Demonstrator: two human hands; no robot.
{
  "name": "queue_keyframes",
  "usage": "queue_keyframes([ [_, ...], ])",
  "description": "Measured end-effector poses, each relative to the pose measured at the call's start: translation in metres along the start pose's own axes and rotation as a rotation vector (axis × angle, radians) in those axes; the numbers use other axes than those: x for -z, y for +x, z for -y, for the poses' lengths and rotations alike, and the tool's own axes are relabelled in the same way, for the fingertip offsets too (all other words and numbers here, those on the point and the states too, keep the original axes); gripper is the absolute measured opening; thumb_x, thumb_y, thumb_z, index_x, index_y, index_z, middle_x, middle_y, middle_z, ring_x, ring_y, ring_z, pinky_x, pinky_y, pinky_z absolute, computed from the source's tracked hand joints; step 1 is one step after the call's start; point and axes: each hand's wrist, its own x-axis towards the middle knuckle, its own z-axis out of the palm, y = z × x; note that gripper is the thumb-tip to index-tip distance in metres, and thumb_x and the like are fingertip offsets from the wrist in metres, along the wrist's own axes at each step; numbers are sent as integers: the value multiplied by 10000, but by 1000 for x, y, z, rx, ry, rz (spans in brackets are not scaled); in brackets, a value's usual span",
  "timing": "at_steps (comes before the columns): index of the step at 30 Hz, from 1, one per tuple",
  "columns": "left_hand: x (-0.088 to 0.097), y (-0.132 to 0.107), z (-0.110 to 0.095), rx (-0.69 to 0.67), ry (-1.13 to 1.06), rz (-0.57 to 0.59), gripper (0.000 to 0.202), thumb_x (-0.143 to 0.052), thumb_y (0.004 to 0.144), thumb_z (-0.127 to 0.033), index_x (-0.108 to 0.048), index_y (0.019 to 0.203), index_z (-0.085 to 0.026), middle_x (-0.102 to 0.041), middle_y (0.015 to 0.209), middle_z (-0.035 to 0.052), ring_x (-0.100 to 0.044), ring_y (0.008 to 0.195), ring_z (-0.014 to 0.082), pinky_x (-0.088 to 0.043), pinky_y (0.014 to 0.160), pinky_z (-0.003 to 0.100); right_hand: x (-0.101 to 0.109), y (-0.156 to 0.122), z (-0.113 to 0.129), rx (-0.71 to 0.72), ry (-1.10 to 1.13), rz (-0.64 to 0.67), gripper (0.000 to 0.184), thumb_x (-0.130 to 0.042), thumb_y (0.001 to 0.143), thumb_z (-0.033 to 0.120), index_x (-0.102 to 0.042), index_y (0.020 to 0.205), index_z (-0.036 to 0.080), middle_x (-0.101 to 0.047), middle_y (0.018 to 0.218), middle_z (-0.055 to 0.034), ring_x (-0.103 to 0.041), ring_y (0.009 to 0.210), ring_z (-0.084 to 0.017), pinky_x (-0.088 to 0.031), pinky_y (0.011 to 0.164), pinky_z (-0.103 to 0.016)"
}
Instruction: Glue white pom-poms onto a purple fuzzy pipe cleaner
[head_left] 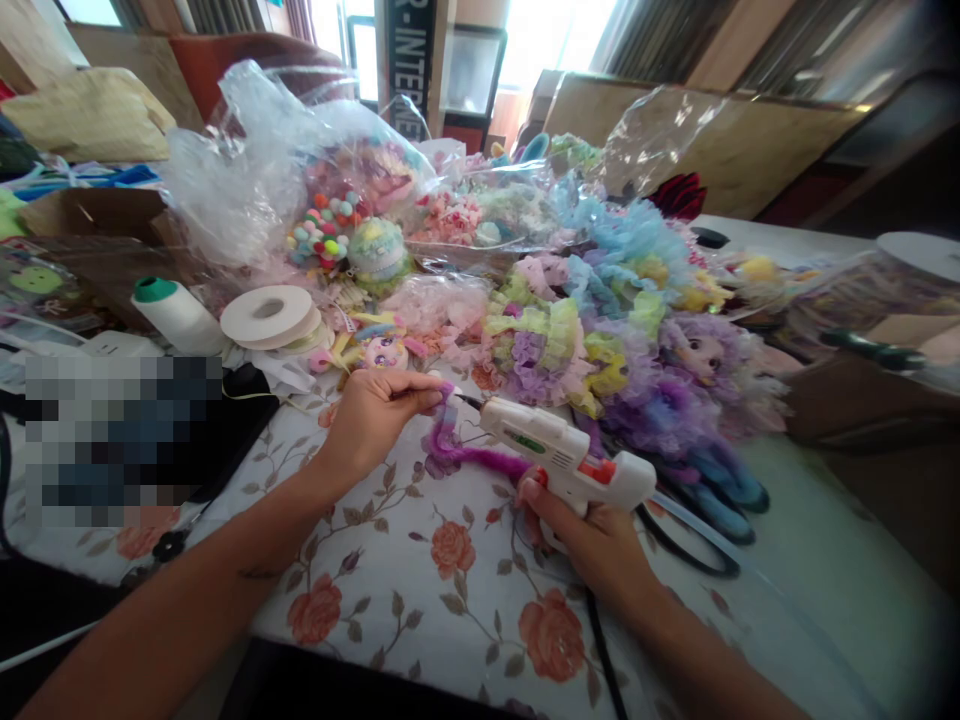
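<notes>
My right hand is wrapped round the handle of a white hot glue gun with an orange trigger. A clear glue stick sticks out of its back end. The dark nozzle points left, close to the end of a fuzzy purple strip. My left hand pinches that end between thumb and fingertips. From there the strip curves down and runs right, behind the gun's handle. A small doll with a painted face lies just beyond my left hand.
Ruffled fabric pieces and a lilac-haired doll are heaped at the back. A white ribbon spool and a thread cone stand left. Black scissor handles lie right. A black cord hangs over the flowered tablecloth.
</notes>
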Motion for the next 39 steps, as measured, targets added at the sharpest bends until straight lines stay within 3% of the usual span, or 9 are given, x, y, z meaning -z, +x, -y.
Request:
queue_keyframes([
  [9,0,0,-2,8,9,-15,169,-768,731,-238,-798,897,-221,-790,845,21,-733,778,192,-613,758,292,0,-2,0,-8,-61,17,399,-612,810,555,-578,649,191,-538,509,9,-474,506,-130,-373,507,-261],
  [17,0,-1,0,-26,34,-10,131,-765,736,-233,-803,861,-234,-786,792,22,-738,758,211,-618,733,316,0,-1,0,1,4,-2,371,-636,803,552,-582,725,193,-547,514,17,-473,489,-125,-370,490,-255],
  [39,-1,-2,2,-70,66,-11,131,-747,759,-213,-803,875,-234,-786,781,7,-726,719,175,-604,687,256,0,0,1,-21,6,-3,383,-643,792,562,-585,719,190,-556,520,11,-477,488,-124,-364,481,-252],
])
